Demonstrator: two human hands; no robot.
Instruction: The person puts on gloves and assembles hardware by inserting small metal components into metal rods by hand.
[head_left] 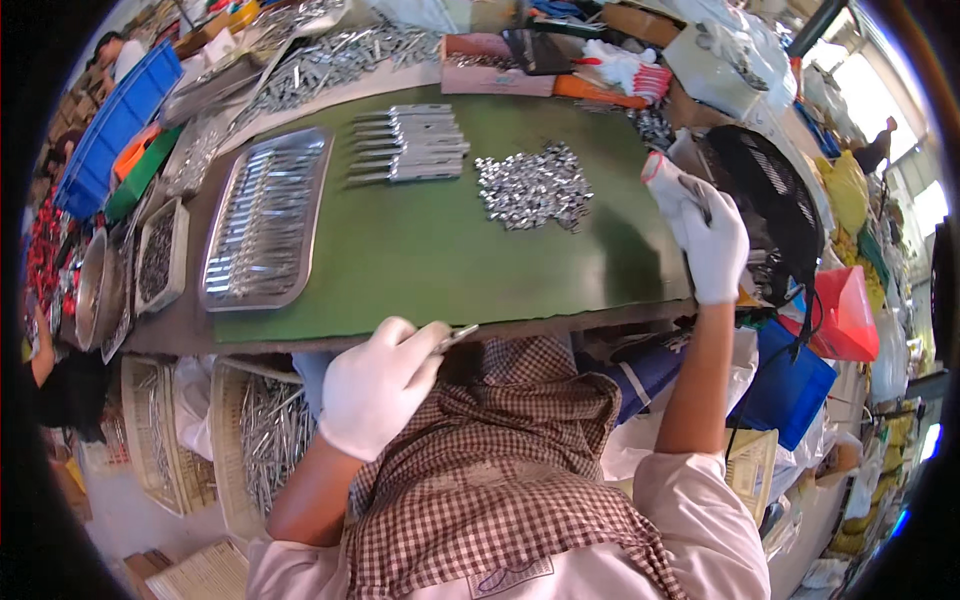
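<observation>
1. We hold a thin metal piece [458, 337] in our gloved left hand [378, 385]; its fingers are pinched together on it, just off the near edge of the worktop [430, 250], above our checked apron [500, 470].
2. Our gloved right hand [712, 240] is raised at the worktop's right edge, beside a black fan [775, 205]. Its fingers are curled around something small and dark; we cannot tell what it is.
3. On the green worktop, a heap of small shiny parts [533, 187] lies left of the right hand.
4. Further left, a row of longer metal pieces [410, 145] lies side by side.
5. At the worktop's left end sits a metal tray [268, 215] filled with more long pieces.
6. Below the worktop on our left, a basket [262, 440] holds a load of metal rods.
7. Right of the fan, a red bag [845, 315] and a blue box [790, 385] stand near each other.
</observation>
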